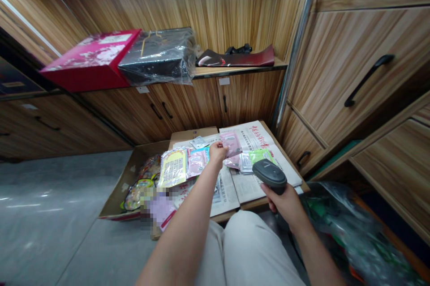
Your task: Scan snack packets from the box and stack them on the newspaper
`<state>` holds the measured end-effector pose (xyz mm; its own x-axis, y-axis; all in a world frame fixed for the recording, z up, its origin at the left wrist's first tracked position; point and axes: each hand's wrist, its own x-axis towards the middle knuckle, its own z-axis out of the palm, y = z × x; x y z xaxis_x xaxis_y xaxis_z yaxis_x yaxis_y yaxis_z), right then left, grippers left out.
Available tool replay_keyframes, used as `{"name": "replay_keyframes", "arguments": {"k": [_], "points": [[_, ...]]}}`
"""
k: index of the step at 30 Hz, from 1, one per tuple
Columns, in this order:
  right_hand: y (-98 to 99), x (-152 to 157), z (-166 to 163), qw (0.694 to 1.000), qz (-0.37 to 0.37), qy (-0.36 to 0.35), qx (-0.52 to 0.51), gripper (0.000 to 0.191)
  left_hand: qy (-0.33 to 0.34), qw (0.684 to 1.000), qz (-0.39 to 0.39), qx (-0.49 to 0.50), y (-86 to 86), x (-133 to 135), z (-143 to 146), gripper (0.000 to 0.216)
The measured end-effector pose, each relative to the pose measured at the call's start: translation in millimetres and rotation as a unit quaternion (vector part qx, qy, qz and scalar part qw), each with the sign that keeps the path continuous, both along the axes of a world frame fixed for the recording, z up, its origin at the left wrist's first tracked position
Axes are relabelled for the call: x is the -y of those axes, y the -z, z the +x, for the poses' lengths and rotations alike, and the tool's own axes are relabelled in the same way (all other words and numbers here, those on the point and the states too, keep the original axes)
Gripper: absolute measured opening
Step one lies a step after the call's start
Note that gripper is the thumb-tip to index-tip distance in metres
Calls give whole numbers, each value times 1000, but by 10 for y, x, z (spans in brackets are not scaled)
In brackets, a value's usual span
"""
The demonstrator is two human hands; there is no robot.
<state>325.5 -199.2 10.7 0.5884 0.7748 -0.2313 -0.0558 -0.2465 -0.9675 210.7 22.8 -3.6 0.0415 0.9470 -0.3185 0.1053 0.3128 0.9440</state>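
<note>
Between the fingers of my left hand (218, 153) is a pink packet (231, 143) with a small label near its top, raised over the newspaper (250, 187). My right hand (285, 201) is wrapped round the handle of a dark grey barcode scanner (269, 173), whose head points forward and left. Under and beside the scanner lie a green packet (262, 155) and a white packet (246, 161). Left of my left wrist rest another pink packet (197, 162) and a yellow-edged packet (174, 167), both in clear plastic.
An open cardboard box (124, 178) with bagged goods stands at the left. Behind, a shelf carries a pink box (94, 55) and a plastic-wrapped black box (157, 55). Wooden cabinets (349, 66) and crumpled clear plastic (356, 228) are on the right.
</note>
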Motion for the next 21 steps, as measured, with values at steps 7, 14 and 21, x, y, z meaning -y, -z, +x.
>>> {"name": "replay_keyframes", "arguments": {"k": [7,14,21], "points": [[41,26,148,998,23,58,-22,37,-52,998,31,-19,116,-36,-62,14],[160,56,234,997,9,72,-15,39,19,991,27,-132,447,-22,7,16],[181,66,239,998,1,54,-12,39,47,953,65,-293,577,-25,-46,9]]}}
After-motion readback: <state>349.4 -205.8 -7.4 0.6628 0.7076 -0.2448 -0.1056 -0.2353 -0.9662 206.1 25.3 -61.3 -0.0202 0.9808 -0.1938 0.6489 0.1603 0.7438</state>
